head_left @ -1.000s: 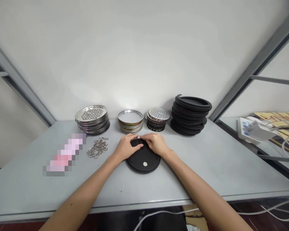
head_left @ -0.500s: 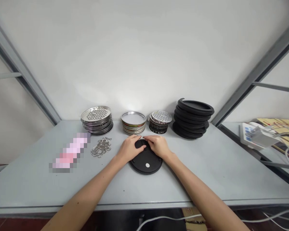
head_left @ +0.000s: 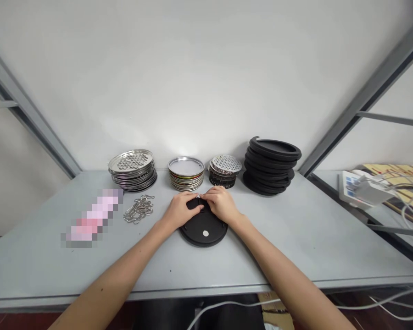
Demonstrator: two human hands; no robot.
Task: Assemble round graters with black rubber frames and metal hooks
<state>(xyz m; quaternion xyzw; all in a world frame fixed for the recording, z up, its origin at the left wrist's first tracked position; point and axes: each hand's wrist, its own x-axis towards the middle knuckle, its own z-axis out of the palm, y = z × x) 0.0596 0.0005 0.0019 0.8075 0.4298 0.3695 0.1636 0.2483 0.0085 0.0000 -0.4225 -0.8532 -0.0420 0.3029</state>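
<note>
Round black matte disc (head_left: pixel 198 226): likely light, stiff; hold by rim. Left hand (head_left: pixel 180 211) pinches rim, eleven o'clock; right hand (head_left: pixel 223 205) at silvery metal piece (head_left: pixel 198 196), twelve o'clock, pinch unclear.

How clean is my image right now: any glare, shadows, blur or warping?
Head view: the wall brightens softly, with a faint shadow beside the black stack; head view: the posts slant outward, probably wide-angle distortion; head view: a pixelated patch hides detail; head view: the shiny metal bit at the fingertips is too small to make out.
</note>
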